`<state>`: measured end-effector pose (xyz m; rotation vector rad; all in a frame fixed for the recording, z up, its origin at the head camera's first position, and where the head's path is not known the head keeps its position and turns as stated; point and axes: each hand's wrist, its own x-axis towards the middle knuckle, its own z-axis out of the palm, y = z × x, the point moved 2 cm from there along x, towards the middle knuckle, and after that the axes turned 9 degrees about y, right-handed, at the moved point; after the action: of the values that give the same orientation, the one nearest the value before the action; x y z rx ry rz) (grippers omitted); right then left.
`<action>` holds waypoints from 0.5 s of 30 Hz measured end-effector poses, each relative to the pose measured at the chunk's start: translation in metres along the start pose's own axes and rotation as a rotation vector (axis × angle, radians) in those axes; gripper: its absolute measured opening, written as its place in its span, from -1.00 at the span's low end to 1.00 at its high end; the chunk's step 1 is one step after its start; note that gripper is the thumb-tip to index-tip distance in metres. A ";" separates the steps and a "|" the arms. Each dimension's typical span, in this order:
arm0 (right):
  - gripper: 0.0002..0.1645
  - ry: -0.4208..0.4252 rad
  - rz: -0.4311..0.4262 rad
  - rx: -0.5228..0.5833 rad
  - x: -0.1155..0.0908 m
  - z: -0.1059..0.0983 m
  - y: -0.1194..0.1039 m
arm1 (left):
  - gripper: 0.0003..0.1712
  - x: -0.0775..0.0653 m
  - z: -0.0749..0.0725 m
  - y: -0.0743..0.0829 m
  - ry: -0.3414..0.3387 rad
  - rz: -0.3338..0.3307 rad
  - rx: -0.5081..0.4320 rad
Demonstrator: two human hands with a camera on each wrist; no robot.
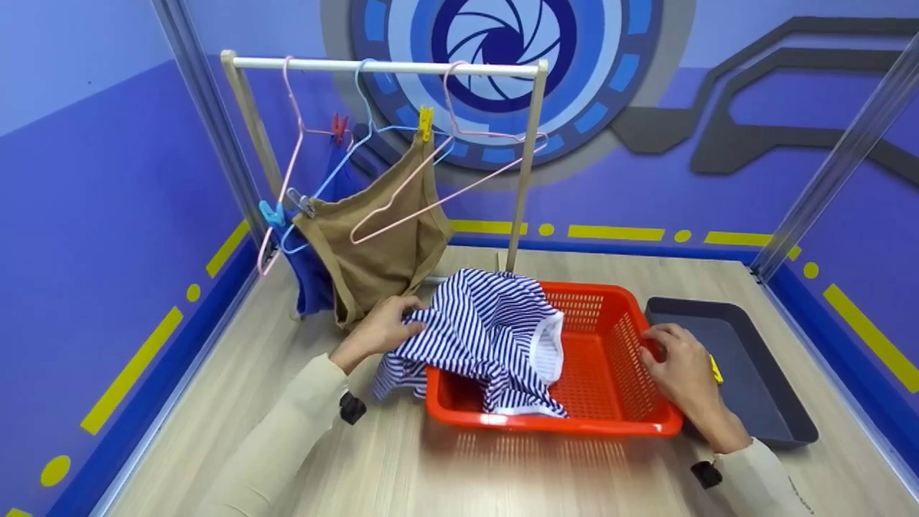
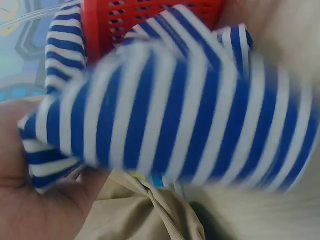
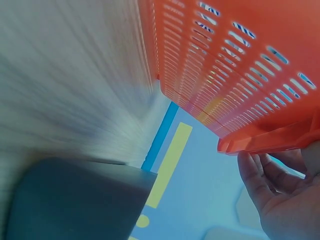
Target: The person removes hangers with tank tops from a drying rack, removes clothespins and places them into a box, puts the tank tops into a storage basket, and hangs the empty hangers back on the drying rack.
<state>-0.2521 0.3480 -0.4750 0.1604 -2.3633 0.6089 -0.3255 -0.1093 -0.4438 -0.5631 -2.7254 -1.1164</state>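
Note:
My left hand (image 1: 384, 327) pinches the edge of a navy-and-white striped shirt (image 1: 481, 323). The shirt drapes over the left side of a red plastic basket (image 1: 556, 425), with its white-trimmed neckline lying inside. Striped cloth (image 2: 165, 120) fills much of the left wrist view and hides part of that hand's fingers. On the basket's right side, my right hand (image 1: 682, 370) grips the rim; from below, the fingers of this hand (image 3: 287, 192) show against the basket's edge (image 3: 270, 145).
Behind the left hand stands a rack with a white rail (image 1: 402, 67). Brown shorts-like cloth (image 1: 380, 244) and a blue garment (image 1: 309, 273) hang clipped there, beside a bare pink hanger (image 1: 431, 208). A dark grey tray (image 1: 750, 366) holding something yellow (image 1: 716, 369) lies right of the basket.

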 end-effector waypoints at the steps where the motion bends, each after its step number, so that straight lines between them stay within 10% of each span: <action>1: -0.70 0.001 -0.002 0.001 0.000 0.000 0.000 | -0.81 0.001 -0.001 0.003 0.033 0.011 0.004; 15: -0.70 0.003 0.008 0.011 0.000 -0.001 0.000 | -0.92 0.026 -0.009 0.062 0.290 0.185 -0.078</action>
<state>-0.2520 0.3486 -0.4746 0.1557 -2.3594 0.6257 -0.3250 -0.0676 -0.3902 -0.5970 -2.3425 -1.1602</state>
